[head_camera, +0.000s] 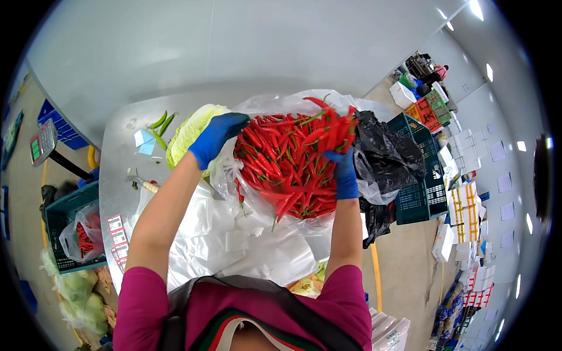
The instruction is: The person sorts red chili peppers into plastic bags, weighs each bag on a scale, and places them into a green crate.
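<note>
A large heap of red chili peppers [281, 153] lies in an opened clear plastic bag [230, 169] on the metal table. My right hand [344, 169], in a blue glove, grips a bunch of chilies [336, 131] held up at the heap's right side. The bunch is slightly blurred and hides part of that hand's fingers. My left hand [221, 134], also blue-gloved, is stretched out flat at the heap's left edge, with its palm turned from view. No item shows in it. Partly behind it sits a napa cabbage [186, 134].
Green peppers [162, 125], blue paper pieces [145, 141], a knife [147, 184] and printed labels [117, 237] lie on the table [118, 162]. Black plastic bags [386, 151] and a green crate [419, 175] stand right. A scale [44, 142] and another crate [59, 215] are left.
</note>
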`<action>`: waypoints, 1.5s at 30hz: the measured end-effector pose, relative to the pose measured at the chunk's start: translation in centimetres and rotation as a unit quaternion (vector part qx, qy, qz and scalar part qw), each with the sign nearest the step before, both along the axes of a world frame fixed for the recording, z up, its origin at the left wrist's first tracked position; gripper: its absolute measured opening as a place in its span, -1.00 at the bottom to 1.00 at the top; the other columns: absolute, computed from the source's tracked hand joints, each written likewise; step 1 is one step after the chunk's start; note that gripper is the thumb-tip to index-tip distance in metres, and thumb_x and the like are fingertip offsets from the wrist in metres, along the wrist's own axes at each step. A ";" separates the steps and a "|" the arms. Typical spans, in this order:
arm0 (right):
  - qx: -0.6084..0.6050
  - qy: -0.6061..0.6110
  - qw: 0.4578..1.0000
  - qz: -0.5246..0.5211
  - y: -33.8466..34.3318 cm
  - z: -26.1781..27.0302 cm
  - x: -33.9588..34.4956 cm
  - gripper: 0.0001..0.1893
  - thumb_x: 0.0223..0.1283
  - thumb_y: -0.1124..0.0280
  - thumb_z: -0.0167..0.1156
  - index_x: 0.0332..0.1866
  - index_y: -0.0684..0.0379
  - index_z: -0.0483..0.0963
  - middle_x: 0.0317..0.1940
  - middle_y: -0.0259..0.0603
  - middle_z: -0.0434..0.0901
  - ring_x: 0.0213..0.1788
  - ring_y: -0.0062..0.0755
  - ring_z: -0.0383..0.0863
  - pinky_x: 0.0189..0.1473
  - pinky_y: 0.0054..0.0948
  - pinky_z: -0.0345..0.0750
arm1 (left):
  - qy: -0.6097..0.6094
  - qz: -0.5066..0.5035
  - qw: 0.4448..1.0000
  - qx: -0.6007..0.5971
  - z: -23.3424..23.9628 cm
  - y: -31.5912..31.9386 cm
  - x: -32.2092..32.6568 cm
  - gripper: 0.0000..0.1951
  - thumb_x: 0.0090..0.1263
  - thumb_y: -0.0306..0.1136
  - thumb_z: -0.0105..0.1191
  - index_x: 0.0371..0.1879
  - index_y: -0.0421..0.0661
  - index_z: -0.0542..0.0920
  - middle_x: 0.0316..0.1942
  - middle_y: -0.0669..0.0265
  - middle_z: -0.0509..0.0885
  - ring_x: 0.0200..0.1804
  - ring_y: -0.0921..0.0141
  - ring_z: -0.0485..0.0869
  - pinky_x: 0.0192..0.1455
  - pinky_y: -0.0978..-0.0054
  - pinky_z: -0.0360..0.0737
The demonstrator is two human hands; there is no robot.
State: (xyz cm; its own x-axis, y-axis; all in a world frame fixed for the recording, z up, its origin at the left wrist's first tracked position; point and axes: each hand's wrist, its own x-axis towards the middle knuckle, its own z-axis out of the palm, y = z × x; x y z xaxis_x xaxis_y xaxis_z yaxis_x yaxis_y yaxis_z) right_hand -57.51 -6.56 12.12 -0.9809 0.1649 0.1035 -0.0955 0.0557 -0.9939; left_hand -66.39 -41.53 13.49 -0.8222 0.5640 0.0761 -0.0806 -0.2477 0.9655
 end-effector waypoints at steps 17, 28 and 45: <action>-0.269 0.054 0.941 0.196 -20.5 7.0 4.1 -0.10 -0.35 0.30 0.21 0.26 0.23 0.00 0.19 -0.01 0.18 0.20 -0.02 0.19 0.22 -0.10 0.16 | -0.103 0.655 0.748 -0.026 -4.4 -49.1 31.5 -0.63 0.15 -0.28 0.01 -0.05 -0.14 0.46 -0.14 0.30 0.53 -0.08 0.43 0.48 -0.04 0.48 0.36; -0.366 -0.172 0.752 0.521 -69.8 -3.6 1.5 -0.35 0.11 -0.01 -0.06 0.26 0.07 0.03 0.19 -0.12 0.19 0.19 -0.13 0.21 0.21 -0.13 0.19 | -0.030 0.569 0.547 -0.614 -20.2 -68.9 25.6 -0.37 -0.07 -0.18 0.25 -0.03 -0.26 0.35 -0.18 0.09 0.50 -0.13 0.28 0.49 -0.09 0.36 0.42; 0.325 -0.332 0.690 0.555 -105.1 -27.1 -1.7 -0.63 -0.23 0.30 0.22 -0.20 0.18 0.53 -0.23 -0.17 0.56 -0.21 -0.30 0.52 -0.14 -0.44 0.43 | -0.344 0.384 0.769 0.379 -21.3 -79.8 26.1 -0.53 0.25 -0.30 -0.09 0.18 -0.04 0.26 -0.12 0.49 0.51 -0.55 0.63 0.37 -0.59 0.73 0.27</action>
State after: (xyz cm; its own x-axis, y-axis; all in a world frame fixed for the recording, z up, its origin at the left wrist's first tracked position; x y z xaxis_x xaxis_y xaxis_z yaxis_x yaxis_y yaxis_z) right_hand -59.21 -111.61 -14.94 -0.3317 -0.5956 -0.7316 0.0267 0.7692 -0.6384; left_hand -40.30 -121.34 -7.85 -0.8838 -0.0995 -0.4572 -0.0565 -0.9473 0.3153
